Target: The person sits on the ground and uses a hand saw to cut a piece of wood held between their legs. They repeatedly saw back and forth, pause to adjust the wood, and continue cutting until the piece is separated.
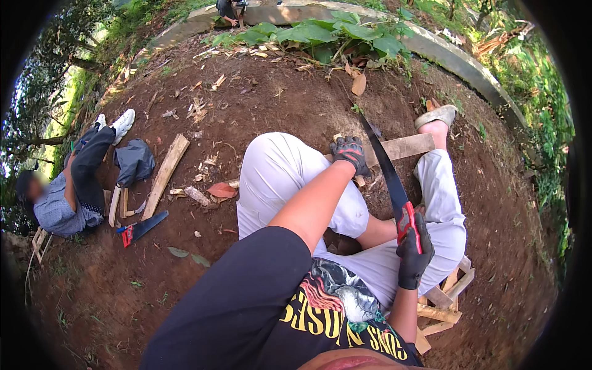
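Observation:
My right hand [414, 253], in a dark glove, is closed around the red handle of a handsaw [387, 169]. Its long dark blade points away from me and crosses over a wooden board [410, 147]; whether the teeth touch the wood I cannot tell. The board lies crosswise in front of me, its right end against my lower leg near the sandalled foot. My gloved left hand [349, 153] grips the board left of the blade, fingers bent over it. Part of the board's left end is hidden by that hand and my knee.
On the left another person [71, 197] sits on the soil, near a second handsaw [142, 229], a long plank [165, 176] and a dark bag [134, 163]. Wood offcuts [441, 314] are piled by my right hip. Leafy plants [320, 34] and a low concrete edging [468, 65] lie beyond.

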Demonstrator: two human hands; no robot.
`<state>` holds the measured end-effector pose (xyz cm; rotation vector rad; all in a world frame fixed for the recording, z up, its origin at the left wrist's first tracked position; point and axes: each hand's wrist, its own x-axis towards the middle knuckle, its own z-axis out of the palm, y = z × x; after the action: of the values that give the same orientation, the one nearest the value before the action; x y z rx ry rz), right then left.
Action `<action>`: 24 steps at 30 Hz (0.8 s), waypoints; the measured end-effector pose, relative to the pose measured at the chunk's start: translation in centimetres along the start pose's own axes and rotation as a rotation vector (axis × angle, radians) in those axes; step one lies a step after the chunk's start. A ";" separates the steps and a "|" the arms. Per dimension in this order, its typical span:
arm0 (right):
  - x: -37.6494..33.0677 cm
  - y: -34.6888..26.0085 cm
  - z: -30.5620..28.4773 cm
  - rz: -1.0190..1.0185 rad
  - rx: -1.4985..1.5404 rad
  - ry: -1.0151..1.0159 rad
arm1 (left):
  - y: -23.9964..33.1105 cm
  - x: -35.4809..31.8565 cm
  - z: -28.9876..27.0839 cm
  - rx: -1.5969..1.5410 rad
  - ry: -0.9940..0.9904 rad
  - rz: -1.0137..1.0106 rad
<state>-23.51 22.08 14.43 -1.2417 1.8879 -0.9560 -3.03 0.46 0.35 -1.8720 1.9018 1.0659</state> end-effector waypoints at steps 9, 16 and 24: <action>1.3 2.1 3.1 -0.209 -0.210 -0.131 | -0.5 0.0 0.4 0.056 0.023 0.035; 2.7 3.2 4.2 -0.295 -0.078 -0.095 | 0.1 -2.1 -1.0 0.115 0.074 0.058; 0.1 1.3 2.2 -0.475 -0.084 0.117 | -0.8 -1.5 -0.3 0.193 0.038 0.038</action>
<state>-22.26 21.88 12.25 -1.7662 1.7672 -1.2226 -2.02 1.48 1.33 -1.7670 1.9904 0.8295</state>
